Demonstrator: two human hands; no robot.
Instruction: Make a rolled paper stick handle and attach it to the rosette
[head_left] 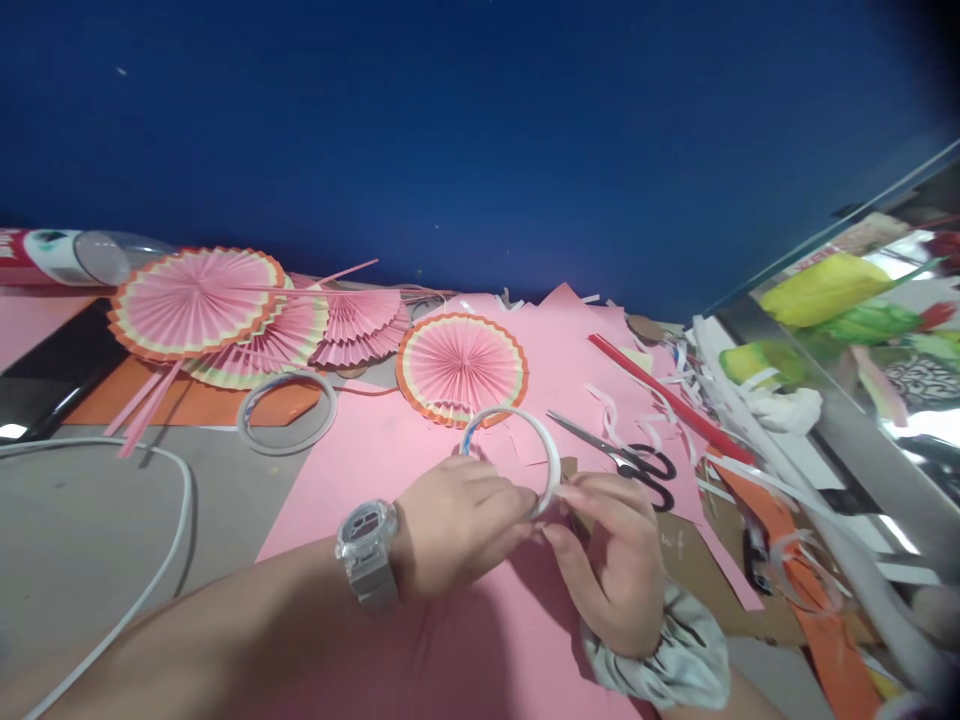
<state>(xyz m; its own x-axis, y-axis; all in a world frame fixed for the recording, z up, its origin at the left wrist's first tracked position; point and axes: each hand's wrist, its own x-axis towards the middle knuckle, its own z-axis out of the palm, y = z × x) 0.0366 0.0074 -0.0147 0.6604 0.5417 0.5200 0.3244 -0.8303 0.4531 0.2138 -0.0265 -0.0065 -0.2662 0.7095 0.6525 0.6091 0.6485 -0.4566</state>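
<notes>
My left hand [469,520], with a clear watch on its wrist, is wrapped round the lower edge of a roll of white tape [551,450]. The roll stands tilted above the pink paper [337,500]. My right hand [611,550], with a pale scrunchie at the wrist, has thumb and index finger close together at the roll's right edge; whether a tape end lies between them I cannot make out. Just beyond the roll lies a round pleated paper fan [463,365], pink with a yellow and orange rim. Black-handled scissors [622,455] rest to the right.
More pleated fans [199,300] overlap at the left, near a plastic bottle [82,258] and a second tape roll [287,412]. A white cable [184,500] curves over the grey table. Red strips [667,395] and paper scraps lie at right, beneath a blue partition [450,150].
</notes>
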